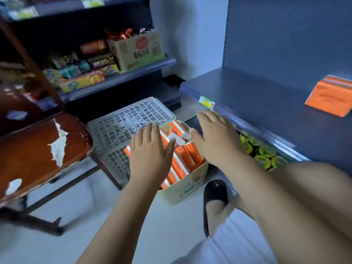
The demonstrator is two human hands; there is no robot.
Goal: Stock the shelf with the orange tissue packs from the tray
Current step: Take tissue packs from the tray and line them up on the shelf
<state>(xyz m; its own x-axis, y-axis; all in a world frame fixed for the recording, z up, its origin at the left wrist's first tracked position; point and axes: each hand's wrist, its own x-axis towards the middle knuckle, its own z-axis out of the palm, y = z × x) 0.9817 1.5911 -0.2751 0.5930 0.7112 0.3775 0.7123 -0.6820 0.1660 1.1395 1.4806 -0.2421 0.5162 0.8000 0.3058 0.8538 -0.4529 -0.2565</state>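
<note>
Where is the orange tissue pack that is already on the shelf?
In the head view, the orange tissue pack lies at the far right on the dark shelf, well to the right of the yellow price tag.

I see the left hand (150, 149) and the right hand (215, 138) both spread flat over the tray (186, 185), fingers straight and holding nothing. The tray is packed with orange tissue packs (182, 159) standing on edge. At two o'clock is the dark shelf (266, 96), with a stack of orange packs (329, 100) towards three. A white slatted crate (123, 122) lies at ten o'clock from the tray.
</note>
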